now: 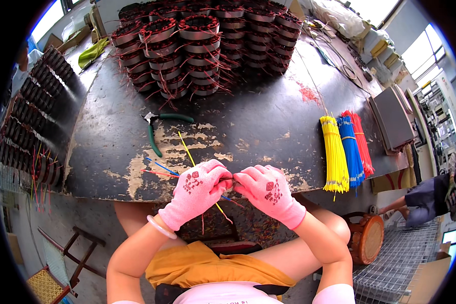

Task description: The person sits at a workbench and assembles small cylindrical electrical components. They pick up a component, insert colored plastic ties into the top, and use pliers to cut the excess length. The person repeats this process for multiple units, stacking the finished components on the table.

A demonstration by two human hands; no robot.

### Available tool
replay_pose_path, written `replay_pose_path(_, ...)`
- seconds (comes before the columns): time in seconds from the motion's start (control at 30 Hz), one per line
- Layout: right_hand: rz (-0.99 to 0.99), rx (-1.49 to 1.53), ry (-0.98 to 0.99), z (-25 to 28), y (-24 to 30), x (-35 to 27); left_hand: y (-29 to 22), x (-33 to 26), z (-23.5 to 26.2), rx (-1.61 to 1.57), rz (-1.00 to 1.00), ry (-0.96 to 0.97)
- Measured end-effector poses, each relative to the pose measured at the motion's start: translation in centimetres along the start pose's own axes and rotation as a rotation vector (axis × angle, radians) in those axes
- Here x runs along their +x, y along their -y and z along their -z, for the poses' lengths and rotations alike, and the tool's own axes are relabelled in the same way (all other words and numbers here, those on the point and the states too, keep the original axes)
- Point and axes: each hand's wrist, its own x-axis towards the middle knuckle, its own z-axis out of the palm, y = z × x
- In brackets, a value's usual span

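Observation:
Both hands wear pink knitted gloves and meet just over the table's front edge. My left hand [197,185] is closed around a few thin wires: a yellow wire [186,148], a blue wire [162,166] and a red wire [154,173]. Their ends stick out beyond the fingers on both sides. My right hand [266,190] is closed in a pinch, its fingertips against those of the left. What lies between the fingertips is too small and covered to tell. Cutting pliers with green handles [176,117] lie splayed on the table [243,126] beyond my left hand.
Stacked motor stators [200,55] with red leads stand at the back. Bundles of yellow wires [335,157], blue wires [351,149] and red wires [359,142] lie at right. More stators [23,131] line the left side. A wooden drum-shaped stool [367,238] stands by my right knee; another person's legs [415,202] show far right.

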Motion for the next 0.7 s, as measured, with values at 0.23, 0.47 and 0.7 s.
replay_pose_path(0.23,-0.211,0.360,0.055,-0.5,0.1,0.1,0.1,-0.1,0.1,0.013,0.001,0.019)
replay_pose_path(0.47,-0.263,0.405,0.023,-1.5,0.1,0.3,0.3,-0.1,-0.1,0.020,-0.011,0.016)
replay_pose_path(0.7,-0.704,0.680,0.249,0.5,0.6,1.1,0.0,-0.2,0.0,0.034,0.008,0.036)
